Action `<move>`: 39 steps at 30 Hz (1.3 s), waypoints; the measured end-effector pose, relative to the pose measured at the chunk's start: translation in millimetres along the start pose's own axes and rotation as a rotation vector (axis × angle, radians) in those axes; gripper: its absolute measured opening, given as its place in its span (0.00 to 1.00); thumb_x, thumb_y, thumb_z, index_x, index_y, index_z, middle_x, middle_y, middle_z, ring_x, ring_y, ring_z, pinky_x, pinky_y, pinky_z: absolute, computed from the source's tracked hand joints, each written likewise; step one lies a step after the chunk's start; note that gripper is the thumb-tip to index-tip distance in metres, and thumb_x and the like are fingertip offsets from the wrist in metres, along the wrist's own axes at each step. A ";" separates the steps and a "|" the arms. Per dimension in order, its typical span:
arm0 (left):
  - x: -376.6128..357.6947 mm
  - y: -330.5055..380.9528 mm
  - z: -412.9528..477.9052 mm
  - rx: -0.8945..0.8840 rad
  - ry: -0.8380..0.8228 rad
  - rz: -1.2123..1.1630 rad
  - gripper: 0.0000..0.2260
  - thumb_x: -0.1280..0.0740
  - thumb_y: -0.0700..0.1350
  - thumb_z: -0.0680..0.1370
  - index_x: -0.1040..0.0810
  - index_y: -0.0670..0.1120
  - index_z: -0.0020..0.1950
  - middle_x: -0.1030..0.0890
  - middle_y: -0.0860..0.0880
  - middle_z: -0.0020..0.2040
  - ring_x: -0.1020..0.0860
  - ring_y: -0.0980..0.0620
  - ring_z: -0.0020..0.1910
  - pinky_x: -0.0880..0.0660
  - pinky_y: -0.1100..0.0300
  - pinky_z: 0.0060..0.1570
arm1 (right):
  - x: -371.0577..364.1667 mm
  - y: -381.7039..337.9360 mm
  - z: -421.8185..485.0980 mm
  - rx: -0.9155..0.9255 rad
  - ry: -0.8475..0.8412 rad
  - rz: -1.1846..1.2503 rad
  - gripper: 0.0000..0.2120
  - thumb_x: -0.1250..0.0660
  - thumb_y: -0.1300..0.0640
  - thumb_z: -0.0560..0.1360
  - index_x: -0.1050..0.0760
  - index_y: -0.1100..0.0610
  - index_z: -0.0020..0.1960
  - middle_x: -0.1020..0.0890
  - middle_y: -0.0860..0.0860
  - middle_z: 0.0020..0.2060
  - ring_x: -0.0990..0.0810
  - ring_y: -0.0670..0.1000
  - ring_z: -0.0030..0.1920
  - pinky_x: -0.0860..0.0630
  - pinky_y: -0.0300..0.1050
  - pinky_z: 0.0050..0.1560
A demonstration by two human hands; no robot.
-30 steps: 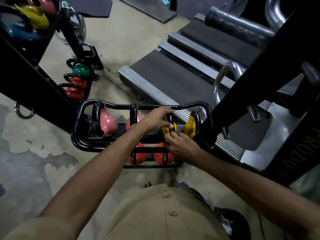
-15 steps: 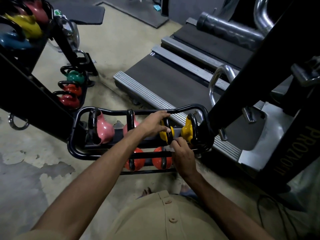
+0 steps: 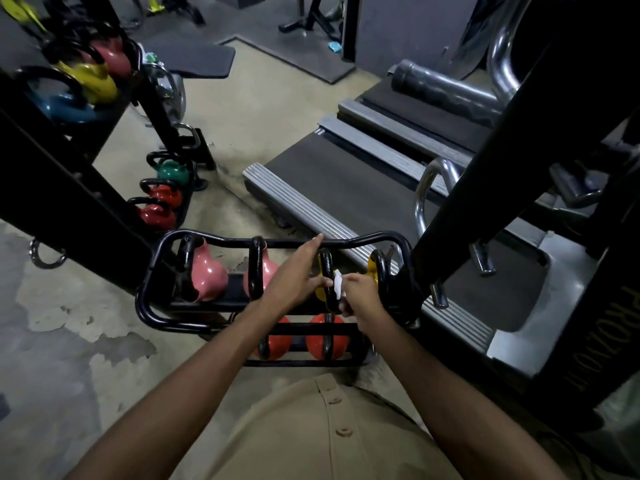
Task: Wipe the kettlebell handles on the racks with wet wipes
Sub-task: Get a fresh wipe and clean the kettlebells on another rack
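Observation:
A low black rack [image 3: 214,242] holds two pink kettlebells [image 3: 207,275], two yellow ones and, on a lower tier, two orange ones [image 3: 327,341]. My right hand [image 3: 360,292] pinches a white wet wipe [image 3: 337,284] against the black handle [image 3: 325,263] of the left yellow kettlebell. My left hand [image 3: 294,275] lies over that kettlebell with straight fingers reaching the rack's top rail and the thumb beside the handle. The other yellow kettlebell [image 3: 372,268] stands just right of my right hand.
A treadmill [image 3: 346,188] lies behind the rack. A thick black machine upright [image 3: 502,161] slants close on the right. At left, another rack holds a green kettlebell [image 3: 172,171] and red ones, with blue, yellow and pink ones higher up. The concrete floor is patchy.
My right hand has slid up the handle and the white wipe now shows. My left hand's fingers have stretched out to the top rail. The view has tilted upward.

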State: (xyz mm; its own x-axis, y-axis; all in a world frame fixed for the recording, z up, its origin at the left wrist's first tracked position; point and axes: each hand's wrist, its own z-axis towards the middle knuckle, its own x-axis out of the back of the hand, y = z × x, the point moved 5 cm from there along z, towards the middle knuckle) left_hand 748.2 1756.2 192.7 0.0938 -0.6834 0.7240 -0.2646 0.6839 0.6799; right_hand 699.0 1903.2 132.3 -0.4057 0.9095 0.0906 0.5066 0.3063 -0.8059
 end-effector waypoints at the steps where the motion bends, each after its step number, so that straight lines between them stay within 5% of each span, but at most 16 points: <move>1: -3.2 -1.6 -5.6 0.007 0.027 -0.010 0.46 0.21 0.48 0.73 0.43 0.50 0.84 0.36 0.47 0.81 0.34 0.50 0.78 0.38 0.64 0.71 | -2.0 -6.7 2.0 -0.050 -0.010 0.030 0.09 0.36 0.60 0.81 0.22 0.63 0.45 0.25 0.57 0.29 0.30 0.49 0.20 0.36 0.37 0.26; 4: -16.6 -3.8 -22.4 0.026 0.060 -0.049 0.46 0.21 0.48 0.73 0.44 0.47 0.84 0.38 0.49 0.82 0.38 0.52 0.80 0.44 0.67 0.72 | -5.1 -22.7 7.6 -0.118 0.003 0.162 0.06 0.35 0.61 0.78 0.24 0.58 0.43 0.27 0.53 0.27 0.31 0.47 0.20 0.34 0.36 0.27; 7: -31.5 -3.5 -36.8 0.082 0.084 -0.094 0.46 0.20 0.46 0.72 0.43 0.47 0.83 0.36 0.56 0.78 0.37 0.58 0.76 0.44 0.70 0.69 | -4.9 -33.3 9.6 0.013 0.027 0.183 0.03 0.31 0.61 0.76 0.23 0.57 0.43 0.23 0.52 0.33 0.28 0.48 0.24 0.32 0.39 0.29; 10: -52.5 -7.6 -45.8 0.097 0.073 -0.222 0.37 0.19 0.45 0.70 0.31 0.52 0.76 0.28 0.60 0.68 0.27 0.59 0.67 0.34 0.73 0.59 | -3.4 -56.2 9.8 0.331 0.114 -0.151 0.02 0.29 0.56 0.70 0.22 0.53 0.41 0.18 0.48 0.36 0.20 0.50 0.35 0.27 0.43 0.35; 13: -68.7 -19.1 -50.5 0.135 0.064 -0.202 0.28 0.20 0.43 0.73 0.24 0.49 0.71 0.25 0.52 0.67 0.24 0.57 0.61 0.31 0.75 0.59 | -19.5 -82.0 10.3 0.637 0.074 -0.581 0.07 0.37 0.53 0.70 0.21 0.52 0.43 0.18 0.48 0.42 0.21 0.51 0.45 0.27 0.47 0.41; 16: -69.2 -24.7 -51.0 0.174 0.084 -0.257 0.19 0.25 0.34 0.75 0.21 0.50 0.63 0.23 0.43 0.67 0.20 0.48 0.60 0.22 0.54 0.64 | -35.8 -90.6 4.7 0.901 -0.024 -1.048 0.06 0.34 0.57 0.74 0.20 0.53 0.48 0.19 0.50 0.48 0.24 0.54 0.52 0.24 0.50 0.44; 20: -61.6 -20.9 -55.3 0.216 0.196 -0.345 0.09 0.33 0.36 0.80 0.21 0.47 0.57 0.16 0.44 0.51 0.16 0.51 0.46 0.18 0.50 0.50 | -36.7 -69.6 -27.9 1.326 -0.088 -1.421 0.04 0.30 0.56 0.71 0.20 0.55 0.44 0.19 0.51 0.42 0.25 0.56 0.47 0.28 0.51 0.41; 23: -62.4 -14.6 -57.1 0.230 0.225 -0.504 0.11 0.41 0.42 0.84 0.20 0.43 0.57 0.17 0.44 0.46 0.18 0.52 0.43 0.19 0.53 0.44 | -29.9 -47.5 -41.7 1.360 -0.201 -1.504 0.09 0.30 0.53 0.72 0.20 0.53 0.51 0.20 0.50 0.46 0.25 0.54 0.49 0.29 0.51 0.44; 30: -61.7 -18.8 -57.0 0.222 0.162 -0.411 0.13 0.32 0.34 0.77 0.18 0.45 0.60 0.20 0.50 0.57 0.19 0.58 0.52 0.20 0.55 0.54 | -3.1 -44.2 -52.6 1.254 -0.150 -1.177 0.09 0.28 0.60 0.72 0.20 0.54 0.51 0.20 0.50 0.47 0.23 0.53 0.48 0.27 0.45 0.40; 32: -62.7 -17.0 -56.8 0.142 0.148 -0.263 0.22 0.24 0.40 0.75 0.21 0.48 0.68 0.25 0.56 0.67 0.26 0.60 0.65 0.29 0.63 0.70 | 16.3 -45.6 -52.3 1.094 -0.098 -0.912 0.06 0.30 0.58 0.75 0.19 0.52 0.52 0.18 0.47 0.48 0.21 0.51 0.49 0.23 0.46 0.44; 34: -52.6 -6.9 -60.6 0.093 0.237 -0.114 0.30 0.22 0.47 0.74 0.26 0.48 0.74 0.30 0.54 0.73 0.34 0.60 0.73 0.43 0.72 0.73 | 37.6 -52.5 -49.2 0.983 -0.020 -0.677 0.04 0.30 0.57 0.76 0.18 0.53 0.50 0.16 0.47 0.47 0.18 0.49 0.48 0.20 0.50 0.47; 39: -38.1 40.2 -51.7 -0.137 0.381 -0.011 0.26 0.24 0.50 0.76 0.25 0.47 0.72 0.32 0.50 0.77 0.35 0.53 0.77 0.37 0.59 0.75 | 75.4 -89.5 -36.4 0.950 0.167 -0.519 0.03 0.27 0.58 0.75 0.19 0.57 0.47 0.18 0.51 0.46 0.18 0.52 0.46 0.22 0.47 0.48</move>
State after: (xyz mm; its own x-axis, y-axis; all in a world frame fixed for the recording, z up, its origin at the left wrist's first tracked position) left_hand 783.6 1822.9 198.5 0.4513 -0.5649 0.6908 -0.1335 0.7227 0.6782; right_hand 650.8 1954.5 232.6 -0.2553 0.7812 0.5697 -0.5184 0.3867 -0.7627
